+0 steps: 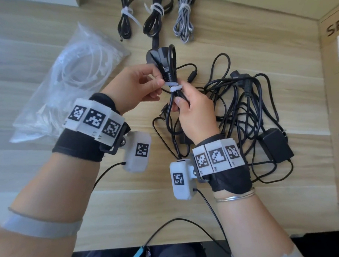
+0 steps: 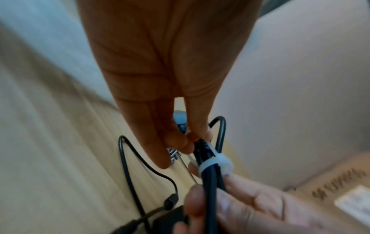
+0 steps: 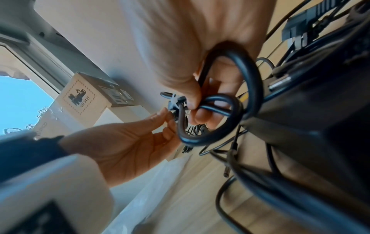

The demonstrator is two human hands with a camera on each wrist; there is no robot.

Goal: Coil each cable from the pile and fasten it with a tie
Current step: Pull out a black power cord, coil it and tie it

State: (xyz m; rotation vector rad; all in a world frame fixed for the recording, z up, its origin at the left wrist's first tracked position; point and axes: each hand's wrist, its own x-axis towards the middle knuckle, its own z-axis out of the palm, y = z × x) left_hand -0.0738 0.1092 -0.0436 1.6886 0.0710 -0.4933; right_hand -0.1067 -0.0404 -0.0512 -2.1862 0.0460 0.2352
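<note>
Wooden worktop point(image 1: 247, 203), cardboard box point(image 1: 338, 100) at its right edge. Left hand point(image 1: 135, 87) pinches the white tie point(image 1: 173, 87); right hand point(image 1: 195, 111) grips the coiled black cable point(image 1: 170, 69).

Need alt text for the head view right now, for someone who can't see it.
Two hands hold a coiled black cable above a wooden table: the right hand grips the coil, the left hand pinches the white tie wrapped round it. Three tied cables lie beyond, a tangled cable pile to the right, a bag of ties to the left.
</note>
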